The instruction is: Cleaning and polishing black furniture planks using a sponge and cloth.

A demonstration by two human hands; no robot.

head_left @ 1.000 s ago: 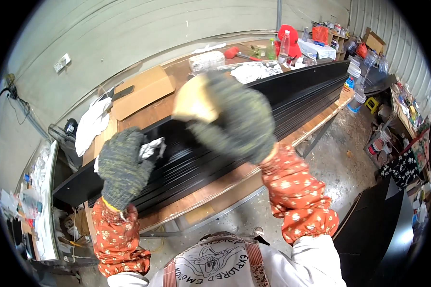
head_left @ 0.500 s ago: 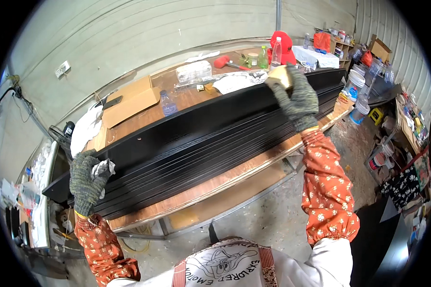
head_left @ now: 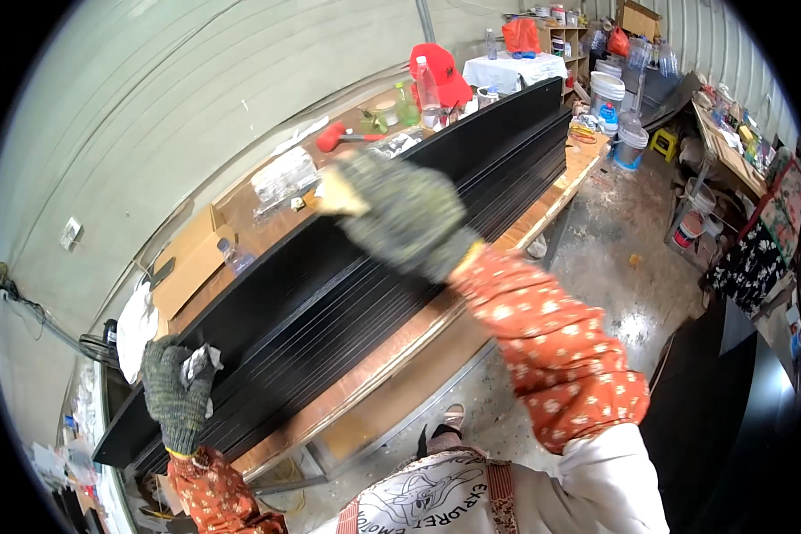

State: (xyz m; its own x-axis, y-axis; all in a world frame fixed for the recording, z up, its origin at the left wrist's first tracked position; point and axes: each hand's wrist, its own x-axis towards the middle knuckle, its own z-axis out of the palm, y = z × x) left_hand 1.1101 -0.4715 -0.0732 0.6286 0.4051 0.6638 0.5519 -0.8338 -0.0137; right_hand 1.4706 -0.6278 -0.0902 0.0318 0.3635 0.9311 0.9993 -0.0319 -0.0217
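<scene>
A long black board stands on edge across the workbench, with several thin black strips stacked along its near side. My left hand, in a grey-green knitted glove, grips the board's near-left end, and a crumpled white rag is tucked in its fingers. Over the middle of the board, my right hand, gloved alike and blurred by motion, holds a pale yellow pad at the board's upper edge. Whether the pad touches the board cannot be seen clearly.
Behind the board lie a cardboard piece, a clear bottle, a wrapped white bundle and a red mallet. Bottles and a red cap stand farther right. Buckets and a cluttered side table are at right.
My right hand has swept left along the board with the pad, from its far right part to the middle. My left hand stays at the board's left end. The view has turned and tilted.
</scene>
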